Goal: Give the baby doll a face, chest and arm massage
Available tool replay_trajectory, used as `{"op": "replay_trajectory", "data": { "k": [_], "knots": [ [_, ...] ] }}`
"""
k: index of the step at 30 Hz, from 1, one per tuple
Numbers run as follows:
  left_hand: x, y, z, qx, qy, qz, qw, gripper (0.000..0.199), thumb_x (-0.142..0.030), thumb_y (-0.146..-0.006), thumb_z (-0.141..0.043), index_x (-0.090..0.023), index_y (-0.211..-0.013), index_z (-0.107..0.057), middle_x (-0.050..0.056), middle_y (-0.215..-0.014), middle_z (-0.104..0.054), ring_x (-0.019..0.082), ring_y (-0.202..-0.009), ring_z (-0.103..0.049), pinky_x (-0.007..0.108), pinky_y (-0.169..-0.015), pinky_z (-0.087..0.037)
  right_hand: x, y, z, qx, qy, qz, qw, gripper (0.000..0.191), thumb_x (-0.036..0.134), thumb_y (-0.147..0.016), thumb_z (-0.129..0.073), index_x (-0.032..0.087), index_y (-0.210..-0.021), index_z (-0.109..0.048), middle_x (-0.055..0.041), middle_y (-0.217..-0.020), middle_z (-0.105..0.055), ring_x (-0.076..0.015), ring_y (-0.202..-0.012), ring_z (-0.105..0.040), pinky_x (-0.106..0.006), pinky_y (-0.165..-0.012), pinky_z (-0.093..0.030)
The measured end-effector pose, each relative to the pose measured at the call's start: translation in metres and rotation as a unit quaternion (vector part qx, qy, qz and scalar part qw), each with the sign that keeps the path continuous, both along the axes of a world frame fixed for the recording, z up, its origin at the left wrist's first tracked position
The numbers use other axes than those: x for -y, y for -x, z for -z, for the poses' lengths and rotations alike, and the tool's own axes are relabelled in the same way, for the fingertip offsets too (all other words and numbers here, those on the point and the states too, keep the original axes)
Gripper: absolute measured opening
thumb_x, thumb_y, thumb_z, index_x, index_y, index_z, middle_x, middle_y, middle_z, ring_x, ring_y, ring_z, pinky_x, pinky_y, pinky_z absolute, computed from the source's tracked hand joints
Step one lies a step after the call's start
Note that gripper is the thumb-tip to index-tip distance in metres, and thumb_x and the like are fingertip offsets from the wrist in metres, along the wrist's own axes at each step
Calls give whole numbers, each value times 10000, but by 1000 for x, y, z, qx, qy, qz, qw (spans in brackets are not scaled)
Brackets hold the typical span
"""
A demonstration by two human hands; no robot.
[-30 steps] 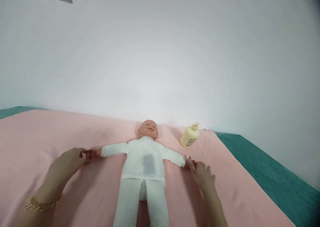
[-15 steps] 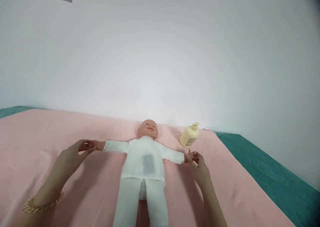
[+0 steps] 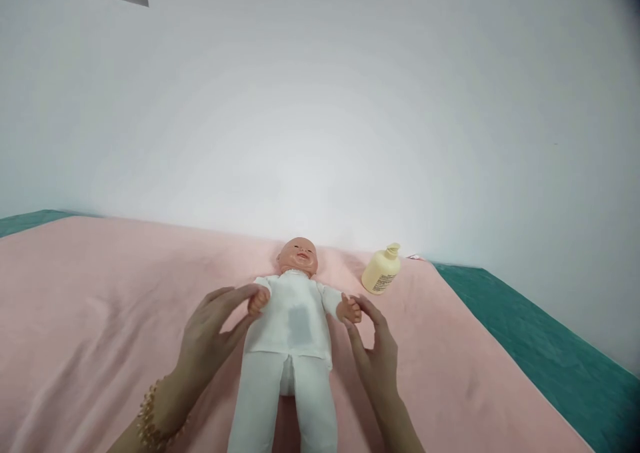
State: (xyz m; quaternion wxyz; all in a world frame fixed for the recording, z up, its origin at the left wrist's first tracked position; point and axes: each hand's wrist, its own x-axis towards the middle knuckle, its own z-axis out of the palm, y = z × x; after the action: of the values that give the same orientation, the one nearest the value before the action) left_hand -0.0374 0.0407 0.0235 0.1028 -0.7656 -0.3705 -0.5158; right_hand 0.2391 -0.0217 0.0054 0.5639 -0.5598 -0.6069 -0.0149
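Note:
A baby doll (image 3: 285, 333) in a white top and trousers lies on its back, its head toward the wall. A grey rectangle marks its chest. My left hand (image 3: 215, 326), with a beaded bracelet (image 3: 153, 416) at the wrist, pinches the doll's hand (image 3: 259, 302) on the left between thumb and fingers. On the other side, my right hand (image 3: 373, 340) has thumb and fingertips closed about the doll's other hand (image 3: 349, 308). Both doll arms are bent, bringing the hands in beside its body.
A pale yellow pump bottle (image 3: 381, 270) stands to the right of the doll's head. Pink cloth (image 3: 450, 353) lies under everything, over a green surface (image 3: 530, 333) that shows at the sides. A white wall (image 3: 320, 106) rises behind.
Both of my hands have moved inward with the doll's hands. Its arms were stretched straight out to the sides and are now bent near its body. The bottle has stayed in place.

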Motion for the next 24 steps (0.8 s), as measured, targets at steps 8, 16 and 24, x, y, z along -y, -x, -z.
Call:
{"op": "replay_trajectory", "data": {
  "k": [8,16,24],
  "knots": [
    [-5,-24,9,-134,-38,187,972,327,-272,-954,-511,-189,-1270,-492,65,-1097,-719,178,-1027,-668,349,-917,-509,1,34,-3,200,-55,-125,970,375,145,-922,-494,254,-1279,-531,-53,-1136,-681,-202,-1030,-647,-402,-925,-536],
    [-8,-24,15,-159,-8,217,963,286,-280,-967,-478,-210,-1241,-522,63,-1086,-722,173,-1059,-658,367,-971,-468,-1,35,-7,281,-62,-161,944,378,86,-932,-459,215,-1273,-559,-41,-1176,-677,-160,-1100,-629,-376,-978,-510],
    [-6,-25,17,-160,-11,208,965,282,-219,-948,-509,-205,-1227,-547,42,-1109,-715,159,-1068,-649,369,-988,-453,-2,36,-8,285,-74,-156,943,372,85,-940,-445,214,-1265,-572,-48,-1162,-684,-157,-1087,-638,-369,-976,-511]
  ]
}}
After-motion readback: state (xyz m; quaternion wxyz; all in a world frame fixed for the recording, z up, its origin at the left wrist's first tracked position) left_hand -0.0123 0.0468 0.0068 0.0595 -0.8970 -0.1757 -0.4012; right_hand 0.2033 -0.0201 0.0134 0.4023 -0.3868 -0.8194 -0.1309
